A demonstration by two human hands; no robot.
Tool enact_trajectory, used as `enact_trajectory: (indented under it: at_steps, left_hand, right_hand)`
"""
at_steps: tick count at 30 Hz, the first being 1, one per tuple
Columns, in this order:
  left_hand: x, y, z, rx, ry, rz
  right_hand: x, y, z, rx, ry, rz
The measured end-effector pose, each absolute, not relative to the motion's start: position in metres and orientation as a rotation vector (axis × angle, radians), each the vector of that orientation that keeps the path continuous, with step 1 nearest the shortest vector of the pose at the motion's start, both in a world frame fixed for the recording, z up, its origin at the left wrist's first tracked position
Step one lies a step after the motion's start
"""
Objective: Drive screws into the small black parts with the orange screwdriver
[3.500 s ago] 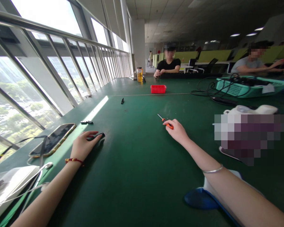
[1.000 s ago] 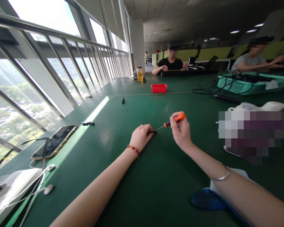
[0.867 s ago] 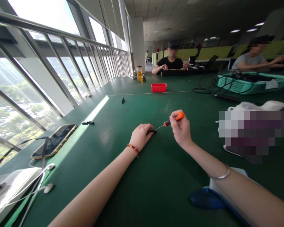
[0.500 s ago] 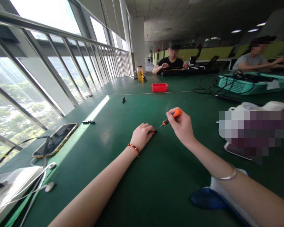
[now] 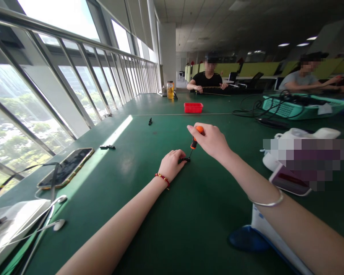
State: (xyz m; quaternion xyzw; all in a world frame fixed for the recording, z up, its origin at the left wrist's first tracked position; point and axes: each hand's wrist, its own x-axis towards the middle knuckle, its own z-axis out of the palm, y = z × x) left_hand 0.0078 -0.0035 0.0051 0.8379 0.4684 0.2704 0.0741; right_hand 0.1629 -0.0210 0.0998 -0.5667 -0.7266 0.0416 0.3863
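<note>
My left hand [image 5: 172,164] rests on the green table [image 5: 166,214], its fingers closed on a small black part [image 5: 186,159] whose exact kind I cannot make out. Above and to the right, my right hand [image 5: 212,140] grips the handle of an orange and black screwdriver [image 5: 194,143]. The screwdriver stands steeply, and its thin tip comes down at the right end of the black part. My left fingers cover the other end of that part. More black pieces [image 5: 107,147] lie to the left, and another small black piece [image 5: 150,121] is farther off.
A red bin [image 5: 193,108] stands ahead. At left are a phone [image 5: 66,168] and white earphones [image 5: 59,224]; at right, a teal basket [image 5: 301,110] with cables and a white object [image 5: 275,152]. Beyond the table, a person [image 5: 208,78] handles a thin strip.
My right hand has moved left and tipped the screwdriver from a slant to nearly upright over the black part. My left hand has stayed in place. The person opposite has lowered their hands.
</note>
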Motion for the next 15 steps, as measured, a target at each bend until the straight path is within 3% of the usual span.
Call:
enact_trajectory:
  at_steps: [6, 15]
  left_hand:
    - [0.007, -0.003, 0.005, 2.529, 1.501, 0.774]
    - [0.005, 0.002, 0.002, 2.474, 1.489, 0.792]
  right_hand:
    - [0.158, -0.007, 0.11, -1.619, -1.844, -0.03]
    - [0.169, -0.013, 0.116, -1.536, -1.891, -0.085]
